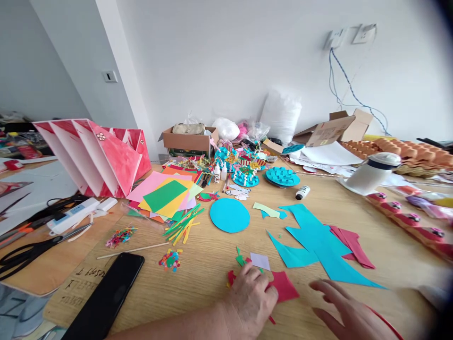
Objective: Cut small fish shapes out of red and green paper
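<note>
My left hand [250, 295] is curled down on the table over small paper scraps, its fingers bent together. A red paper piece [285, 287] sticks out by its thumb side, with green scraps [240, 259] and a pale lilac paper square [260, 261] beyond the fingertips. My right hand [348, 309], slightly blurred, hovers near the front edge with fingers apart and nothing visible in them. Just beyond it lie blue paper offcuts [313, 236] and more red paper [356, 245]. A blue paper circle [230, 215] lies flat further away, in front of my left hand.
At left are a black phone [106, 295], scissors [31, 255], a power strip [76, 215], stacked coloured paper [164, 194] and a red-and-white stand [95, 158]. Glue bottles [216, 174] and decorated blue discs [282, 176] stand at the back. Painted egg-carton strips [412, 219] lie right.
</note>
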`<act>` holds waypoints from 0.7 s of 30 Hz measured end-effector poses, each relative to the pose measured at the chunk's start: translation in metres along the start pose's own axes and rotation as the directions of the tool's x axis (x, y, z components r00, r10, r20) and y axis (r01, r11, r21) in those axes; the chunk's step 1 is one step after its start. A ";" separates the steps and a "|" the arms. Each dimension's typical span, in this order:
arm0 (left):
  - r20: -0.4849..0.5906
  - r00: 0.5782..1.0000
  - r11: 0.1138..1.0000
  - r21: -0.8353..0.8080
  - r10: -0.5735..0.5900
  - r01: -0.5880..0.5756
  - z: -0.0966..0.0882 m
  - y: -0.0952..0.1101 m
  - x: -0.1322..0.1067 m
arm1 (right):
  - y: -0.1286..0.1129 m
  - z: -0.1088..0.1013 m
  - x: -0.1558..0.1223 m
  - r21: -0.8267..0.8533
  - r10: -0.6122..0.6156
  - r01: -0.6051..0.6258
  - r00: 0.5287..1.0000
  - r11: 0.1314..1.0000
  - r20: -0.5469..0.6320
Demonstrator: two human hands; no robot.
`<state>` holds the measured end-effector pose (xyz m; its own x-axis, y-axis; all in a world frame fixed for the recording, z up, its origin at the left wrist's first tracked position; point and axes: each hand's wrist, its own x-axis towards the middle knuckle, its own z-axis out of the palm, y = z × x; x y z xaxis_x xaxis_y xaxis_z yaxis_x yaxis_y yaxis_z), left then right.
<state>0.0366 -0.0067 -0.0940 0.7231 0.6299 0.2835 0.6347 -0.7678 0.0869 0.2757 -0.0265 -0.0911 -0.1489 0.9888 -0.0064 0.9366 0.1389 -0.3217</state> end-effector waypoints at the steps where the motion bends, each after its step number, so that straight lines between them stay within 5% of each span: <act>1: 0.013 1.000 1.000 -0.021 -0.012 0.012 -0.001 0.000 0.000 | -0.014 -0.005 0.006 -0.008 -0.026 0.026 0.998 1.000 0.049; 7: 0.043 0.998 0.981 -0.188 -0.045 0.053 -0.006 -0.002 -0.001 | -0.067 -0.024 0.037 -0.096 -0.115 0.140 0.966 0.985 0.232; 16: -0.043 0.955 0.872 -0.420 -0.294 0.250 -0.015 -0.029 0.008 | -0.066 -0.023 0.050 -0.097 -0.124 0.156 0.954 0.983 0.274; 21: 0.019 0.963 0.887 -0.384 -0.268 0.255 -0.015 -0.033 0.006 | -0.070 -0.026 0.048 -0.099 -0.122 0.156 0.951 0.983 0.284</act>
<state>0.0163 0.0204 -0.0811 0.5313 0.8149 0.2314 0.6429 -0.5658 0.5163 0.2113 0.0130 -0.0441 -0.3463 0.9081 -0.2354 0.9287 0.2963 -0.2231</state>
